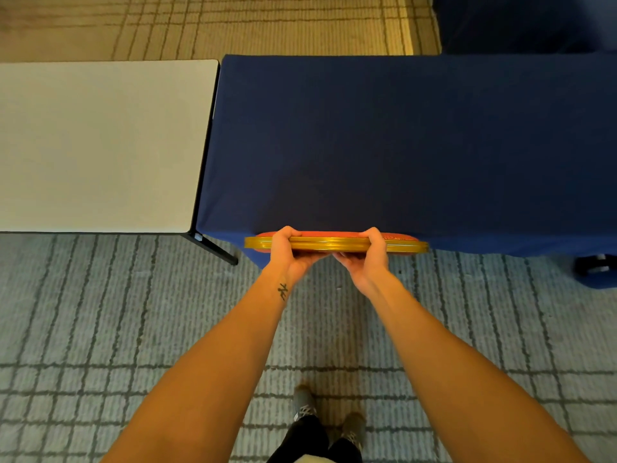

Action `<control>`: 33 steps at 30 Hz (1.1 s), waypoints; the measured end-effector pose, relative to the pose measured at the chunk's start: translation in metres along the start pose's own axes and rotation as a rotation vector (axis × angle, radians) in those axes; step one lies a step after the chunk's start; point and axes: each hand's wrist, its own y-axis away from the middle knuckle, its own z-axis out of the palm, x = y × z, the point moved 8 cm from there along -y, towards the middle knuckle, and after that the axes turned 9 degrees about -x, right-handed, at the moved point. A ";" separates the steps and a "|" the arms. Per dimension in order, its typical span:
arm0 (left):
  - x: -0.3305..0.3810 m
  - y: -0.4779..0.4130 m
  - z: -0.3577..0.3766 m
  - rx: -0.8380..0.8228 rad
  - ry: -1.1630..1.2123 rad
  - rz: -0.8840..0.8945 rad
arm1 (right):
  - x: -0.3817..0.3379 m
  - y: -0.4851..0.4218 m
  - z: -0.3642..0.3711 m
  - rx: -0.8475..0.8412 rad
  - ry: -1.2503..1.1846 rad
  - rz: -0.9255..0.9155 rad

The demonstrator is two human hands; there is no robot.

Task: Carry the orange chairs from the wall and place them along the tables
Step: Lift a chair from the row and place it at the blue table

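An orange chair (334,243) stands against the near edge of the table with the dark blue cloth (384,145). Only the top of its backrest shows, a gold metal rim with orange padding behind it; seat and legs are hidden below. My left hand (286,250) grips the rim left of centre, fingers curled over the top. My right hand (370,253) grips it right of centre in the same way. Both arms stretch forward from the bottom of the view.
A bare white table (100,145) with black legs adjoins the blue one on the left. Another blue-covered table (534,21) stands at the far right. A castor (596,265) peeks from under the cloth at right. Grey striped carpet surrounds my feet (329,416).
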 end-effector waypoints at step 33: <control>0.025 0.165 -0.096 0.068 0.088 0.378 | 0.102 0.118 0.113 -0.468 0.458 0.353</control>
